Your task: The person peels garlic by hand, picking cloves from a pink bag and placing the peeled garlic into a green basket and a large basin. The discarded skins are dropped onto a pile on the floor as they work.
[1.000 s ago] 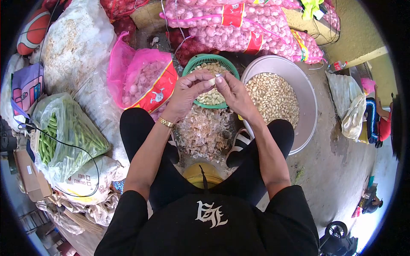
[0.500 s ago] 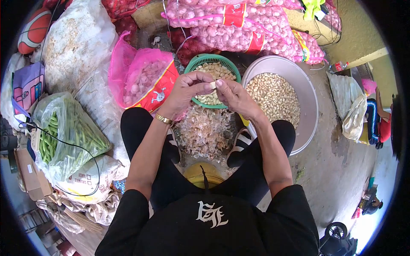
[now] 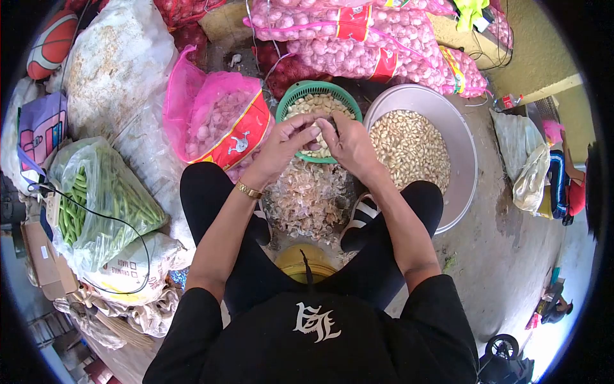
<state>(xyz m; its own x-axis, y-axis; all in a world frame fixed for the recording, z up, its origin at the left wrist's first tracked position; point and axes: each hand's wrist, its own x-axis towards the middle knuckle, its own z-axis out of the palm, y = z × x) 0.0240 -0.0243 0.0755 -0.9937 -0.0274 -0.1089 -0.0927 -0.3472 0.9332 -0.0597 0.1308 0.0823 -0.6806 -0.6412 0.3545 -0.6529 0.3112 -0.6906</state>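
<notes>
My left hand (image 3: 286, 144) and my right hand (image 3: 353, 148) meet over the near part of a green basket (image 3: 350, 102) of peeled garlic cloves (image 3: 318, 104). The fingers of both are bent and pinched together at the tips. Whatever lies between them is hidden by the fingers. A gold-coloured watch (image 3: 249, 191) circles my left wrist. Below the hands, a pile of papery garlic skins (image 3: 307, 198) covers the floor between my feet. Right of my right hand stands a wide pale basin (image 3: 462, 150) with many unpeeled-looking cloves (image 3: 412, 147) in it.
An opened pink mesh sack (image 3: 220, 109) of garlic bulbs leans on the left. Full garlic sacks (image 3: 384, 32) are stacked behind. A plastic bag of green pods (image 3: 109, 198) sits at left, near a white sack (image 3: 118, 77). A yellow container (image 3: 300, 259) stands between my legs. Another person (image 3: 575, 185) is at far right.
The pale garlic clove seen between my fingertips half a second ago is out of sight. My fingers have curled closer together, and both hands have shifted slightly.
</notes>
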